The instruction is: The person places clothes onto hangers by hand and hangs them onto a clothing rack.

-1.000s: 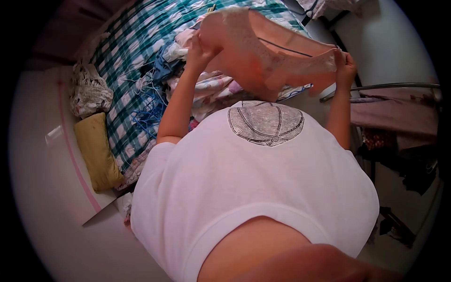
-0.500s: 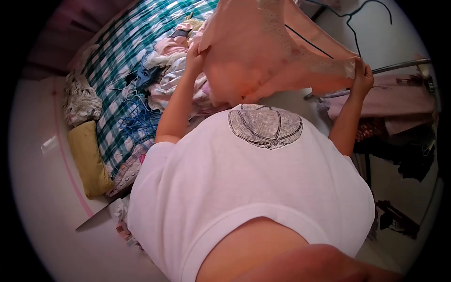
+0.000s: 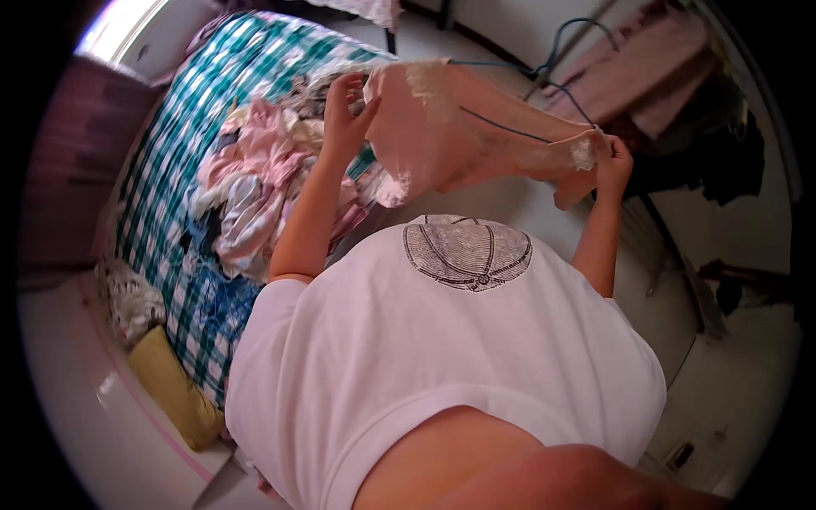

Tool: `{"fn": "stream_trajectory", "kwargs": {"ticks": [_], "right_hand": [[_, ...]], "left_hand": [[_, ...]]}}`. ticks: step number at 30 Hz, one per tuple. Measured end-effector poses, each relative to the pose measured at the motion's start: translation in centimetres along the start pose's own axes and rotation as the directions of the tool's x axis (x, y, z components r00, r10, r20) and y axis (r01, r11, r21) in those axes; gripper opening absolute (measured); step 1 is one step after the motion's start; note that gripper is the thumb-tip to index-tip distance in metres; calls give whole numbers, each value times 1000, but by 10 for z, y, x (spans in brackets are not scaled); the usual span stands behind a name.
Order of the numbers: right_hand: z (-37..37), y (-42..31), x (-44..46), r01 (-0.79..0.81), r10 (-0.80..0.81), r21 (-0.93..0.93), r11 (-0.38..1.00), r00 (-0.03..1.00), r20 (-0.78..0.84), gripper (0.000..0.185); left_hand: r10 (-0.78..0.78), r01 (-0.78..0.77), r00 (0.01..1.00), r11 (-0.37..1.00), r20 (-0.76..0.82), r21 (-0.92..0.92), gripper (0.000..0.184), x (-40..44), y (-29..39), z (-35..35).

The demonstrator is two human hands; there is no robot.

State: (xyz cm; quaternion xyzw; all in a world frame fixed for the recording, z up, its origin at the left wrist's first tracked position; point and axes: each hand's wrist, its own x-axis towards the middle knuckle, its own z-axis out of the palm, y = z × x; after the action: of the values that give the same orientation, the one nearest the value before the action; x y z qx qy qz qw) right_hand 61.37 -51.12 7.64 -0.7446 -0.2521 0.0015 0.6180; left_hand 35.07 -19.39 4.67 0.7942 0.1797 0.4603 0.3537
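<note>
A peach-pink top point(image 3: 416, 127) with pale lace trim is stretched sideways in front of me on a dark blue wire hanger point(image 3: 586, 20). The hanger's hook sticks out past the top at the upper right, and part of its frame shows at the garment's opening. My right hand point(image 3: 614, 163) is closed on the top's right end, by the hanger's end. At the other end my left hand point(image 3: 344, 119) has its fingers apart beside the fabric edge. Whether its thumb touches the cloth I cannot tell.
On the left, a bed with a green-and-white checked cover point(image 3: 204, 93) bears a heap of clothes point(image 3: 263, 161) and a tangle of blue hangers point(image 3: 223, 297). A yellow pillow point(image 3: 174, 391) lies at its near edge. Pink point(image 3: 646, 68) and black garments point(image 3: 705, 166) hang at right.
The view has shifted, and the top now appears lower and flatter. My left hand has loosened from the fabric edge and its fingers have spread; my right hand keeps its hold.
</note>
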Motion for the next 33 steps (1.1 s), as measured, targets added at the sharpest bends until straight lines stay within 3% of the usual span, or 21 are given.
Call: {"fn": "stream_trajectory", "kwargs": {"ticks": [2,3,6,7,9,12,15,16,19,23,24,26,29,31,33], "right_hand": [[-23,1,-13,-50,47,-111,993,998,-30,29],[-36,1,-18,-75,67,-163,984,996,-50,28],[-69,2,-32,-103,83,-187,977,990,-110,27],[-80,4,-34,-102,76,-205,973,989,-129,27],[-102,19,-38,-79,36,-230,970,982,-183,25],[-135,23,-45,-186,97,-295,937,951,-294,24],[-166,37,-47,-117,-42,-428,896,938,-344,26],[-174,46,-48,-101,-77,-419,902,918,-388,28],[-201,52,-48,-282,89,-342,897,871,-483,30],[-238,65,-43,-220,-123,-570,791,856,-502,30],[-245,73,-41,-208,-187,-599,773,827,-530,30],[-262,87,-32,-182,-318,-662,727,765,-560,30],[-265,71,-11,-277,-551,-851,446,665,-505,27],[-269,82,-10,-295,-277,-594,748,674,-684,25],[-270,90,-13,-352,49,-307,884,724,-688,24]], "left_hand": [[210,-209,978,961,15,181,41,13,24,35],[258,-267,963,946,74,181,41,18,31,56],[278,-335,903,932,327,135,37,22,49,114],[246,-323,840,943,483,81,30,25,60,128],[294,-232,716,956,633,-182,24,31,73,159],[354,-231,595,935,722,-269,16,35,86,203],[476,-196,474,877,741,-438,15,40,93,254],[471,-142,469,875,748,-462,14,41,102,266],[328,11,420,931,846,-366,14,51,135,298],[374,196,412,854,831,-482,10,56,156,360],[356,225,345,867,869,-445,10,62,169,371],[388,241,319,849,865,-470,11,59,175,409],[431,258,324,816,842,-517,13,47,183,463],[450,264,310,806,837,-531,14,39,193,498],[465,255,231,819,855,-515,13,33,215,518]]}}
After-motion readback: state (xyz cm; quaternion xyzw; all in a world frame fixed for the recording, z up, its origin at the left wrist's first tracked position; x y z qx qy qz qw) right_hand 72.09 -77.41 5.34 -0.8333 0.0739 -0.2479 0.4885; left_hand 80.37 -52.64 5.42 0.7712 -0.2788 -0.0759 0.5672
